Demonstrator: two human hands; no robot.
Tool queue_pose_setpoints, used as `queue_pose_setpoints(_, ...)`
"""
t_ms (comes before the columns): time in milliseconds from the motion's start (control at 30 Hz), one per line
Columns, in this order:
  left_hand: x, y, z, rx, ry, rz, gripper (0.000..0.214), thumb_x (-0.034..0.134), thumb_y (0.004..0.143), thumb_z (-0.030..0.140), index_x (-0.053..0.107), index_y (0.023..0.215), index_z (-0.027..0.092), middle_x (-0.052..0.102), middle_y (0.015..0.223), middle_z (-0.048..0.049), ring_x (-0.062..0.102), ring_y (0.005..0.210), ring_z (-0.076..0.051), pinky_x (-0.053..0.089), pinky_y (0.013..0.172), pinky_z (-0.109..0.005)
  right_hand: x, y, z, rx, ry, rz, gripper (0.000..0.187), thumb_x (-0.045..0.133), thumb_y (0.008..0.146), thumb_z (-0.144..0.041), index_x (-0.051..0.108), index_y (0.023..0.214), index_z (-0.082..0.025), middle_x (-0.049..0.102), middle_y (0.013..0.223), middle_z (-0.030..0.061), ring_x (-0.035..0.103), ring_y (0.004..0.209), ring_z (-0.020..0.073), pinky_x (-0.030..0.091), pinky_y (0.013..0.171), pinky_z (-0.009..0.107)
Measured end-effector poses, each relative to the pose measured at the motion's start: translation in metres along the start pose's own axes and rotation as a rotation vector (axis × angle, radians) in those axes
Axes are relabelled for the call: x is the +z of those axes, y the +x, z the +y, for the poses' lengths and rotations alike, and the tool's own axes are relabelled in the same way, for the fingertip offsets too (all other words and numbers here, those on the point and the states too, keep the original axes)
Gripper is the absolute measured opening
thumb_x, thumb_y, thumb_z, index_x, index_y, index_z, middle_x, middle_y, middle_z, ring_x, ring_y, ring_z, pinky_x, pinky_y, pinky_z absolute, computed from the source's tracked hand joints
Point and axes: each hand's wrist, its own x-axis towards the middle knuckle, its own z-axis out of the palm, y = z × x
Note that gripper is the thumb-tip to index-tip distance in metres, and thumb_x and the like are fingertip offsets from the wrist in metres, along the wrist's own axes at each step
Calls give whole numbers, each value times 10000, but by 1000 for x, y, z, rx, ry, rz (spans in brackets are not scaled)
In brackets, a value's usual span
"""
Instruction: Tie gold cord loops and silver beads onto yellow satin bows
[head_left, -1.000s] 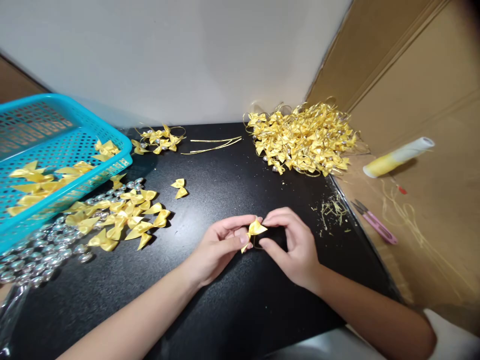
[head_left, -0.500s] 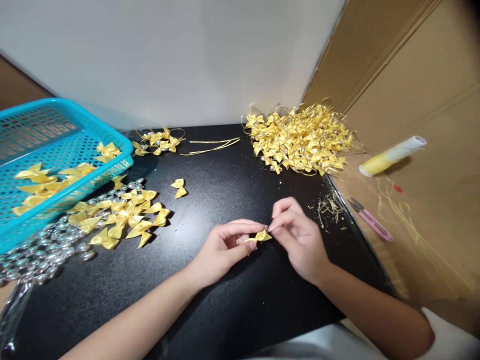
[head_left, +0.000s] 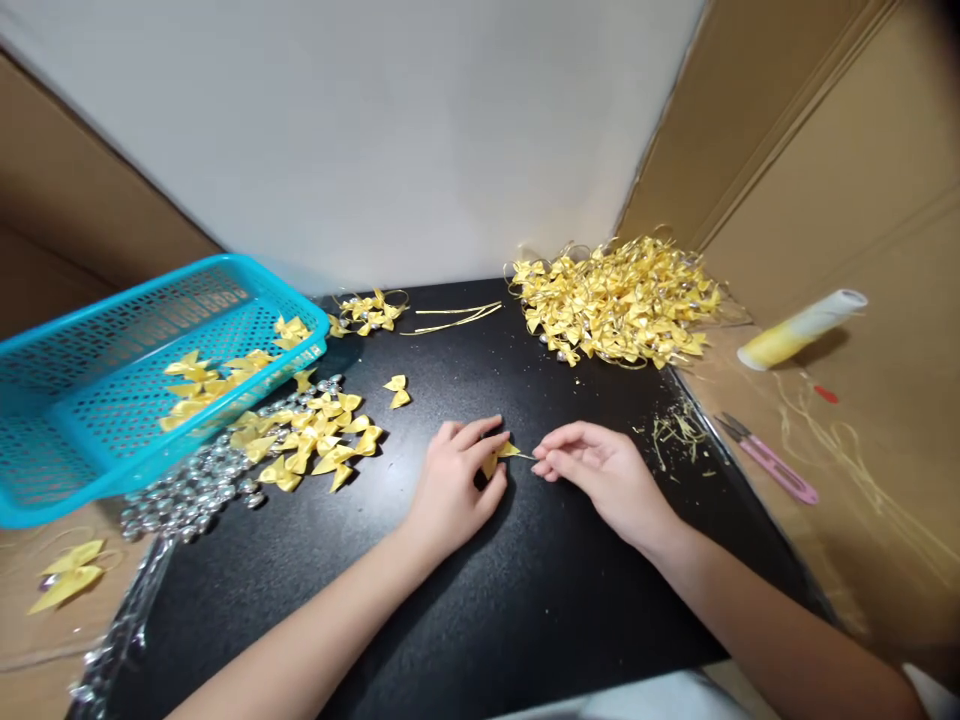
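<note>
Both forearms come in from the bottom edge across the black mat (head_left: 525, 610). Just below the middle of the frame the left hand (head_left: 454, 485) lies knuckles up on the mat, its thumb and fingers pinched on a small yellow bow (head_left: 498, 456). The bow sits at the frame's centre, between the two hands. The right hand (head_left: 606, 475) is just right of it, fingertips drawn together on a thin gold thread (head_left: 525, 456) that runs out of the bow's right end.

At lower left, off the mat, two more bows (head_left: 69, 578) lie on the brown surface. Left of the hands is a scatter of loose bows (head_left: 315, 440), with silver beads (head_left: 191, 490) beside and under them. One single bow (head_left: 396, 391) lies apart, just above the left hand. A blue basket (head_left: 90, 480) fills the left side, tilted, with bows inside.

Right of the hands there are gold scraps (head_left: 679, 430) at the mat's edge, then pink snips (head_left: 771, 462) on the cardboard.

Farther back, a small cluster (head_left: 367, 312) of looped bows lies by the basket's corner, and a few gold strands (head_left: 457, 318) lie beside it. A big heap (head_left: 619, 300) of looped bows lies at upper right. A spool (head_left: 802, 328) lies on its side at the far right.
</note>
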Motion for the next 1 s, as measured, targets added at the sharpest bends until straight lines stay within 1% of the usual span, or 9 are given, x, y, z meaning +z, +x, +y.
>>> queue_pose_setpoints(133,-23,21,-10,41,309,73,292,610,854,269,730,1109,193,634,1302,-134,542,1118,-316,392,971,-458,6,-2,9,41,36,-57,194,839,683,-330,735,750,-182,768,910,62,734,776,157,608,731,282)
queue_pose_setpoints(233,-43,56,-23,-62,724,88,311,549,892,273,715,1141,189,674,1219,-109,554,1078,-298,426,917,-405,8,-2,13,54,60,-67,190,849,664,-329,750,743,-188,779,925,69,738,840,174,602,802,311)
queue_pose_setpoints(300,-53,85,-33,-120,817,108,335,542,884,238,706,1159,142,672,1185,-154,528,1103,-349,423,886,-442,8,-2,15,91,61,-59,213,857,649,-337,759,764,-186,785,878,69,742,836,184,596,805,318)
queue_pose_setpoints(400,-59,124,-46,-148,891,66,325,594,845,237,728,1108,101,679,1120,-187,524,1099,-375,421,874,-457,6,-1,15,169,74,-30,271,880,604,-342,763,788,-180,787,829,67,746,785,189,593,751,305)
queue_pose_setpoints(533,-60,155,-52,-159,950,-14,258,548,861,224,769,955,131,713,1027,-168,568,1034,-354,435,816,-429,5,1,14,197,74,3,269,885,576,-344,757,741,-174,784,811,70,740,729,183,576,686,286)
queue_pose_setpoints(633,-59,160,-53,-145,977,-63,301,473,883,180,768,925,134,722,1003,-173,603,1006,-331,439,808,-414,6,1,14,187,49,19,258,865,608,-361,764,757,-176,781,804,68,732,718,171,566,676,275)
queue_pose_setpoints(800,-67,152,-54,-145,995,-101,344,436,906,212,757,994,121,720,1065,-176,612,1071,-338,455,870,-421,7,-1,14,211,47,17,287,850,631,-397,749,770,-167,779,818,80,736,729,184,575,689,296)
queue_pose_setpoints(933,-95,139,-52,-226,990,-99,338,497,886,231,713,1140,181,700,1191,-122,612,1134,-309,486,882,-366,6,-1,13,265,35,11,338,866,600,-413,736,773,-153,775,784,90,742,730,203,583,693,311)
queue_pose_setpoints(1000,-114,127,-52,-307,986,-135,275,558,835,181,752,1029,197,738,1088,-107,665,1034,-302,510,821,-346,6,-1,13,284,21,11,345,869,589,-423,735,752,-149,777,793,97,741,721,197,581,680,298)
